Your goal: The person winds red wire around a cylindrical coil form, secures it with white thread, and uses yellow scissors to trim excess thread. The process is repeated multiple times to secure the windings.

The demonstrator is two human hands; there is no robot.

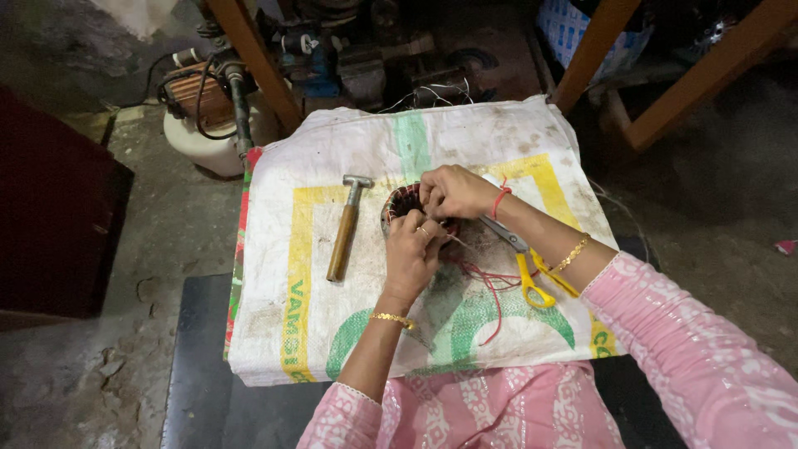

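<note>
Stator [405, 202]: a round, dark metal ring wound with coppery wire, it lay on the sack near the middle, mostly hidden under the two hands.
Left hand [411, 252]: it rested on the near side of the stator, fingers curled down onto the rim and pinching the winding; a ring and a gold bangle showed on it.
Right hand [453, 192]: it sat on the far right side of the stator, fingers bent and closed on the wire at the rim, touching the left hand's fingertips; a red thread was tied at the wrist and a gold bracelet sat further up the forearm.
Red wire [490, 287]: thin strands trailed from the stator toward the person, looping over the sack just right of the left forearm.
Scissors [527, 266]: yellow-handled, they lay right of the stator, partly under the right forearm, blades pointing toward the stator.
Hammer [347, 226]: wooden handle, metal head, it lay left of the stator, well apart from both hands, head pointing away from the person.
Sack [332, 333]: a soiled white woven one with yellow and green print, it was spread under the stator and covered the bench.
Bench [199, 374]: dark, it showed bare at the near left of the sack.
Sleeves [706, 349]: pink, patterned, nearer the person than the stator.
</note>
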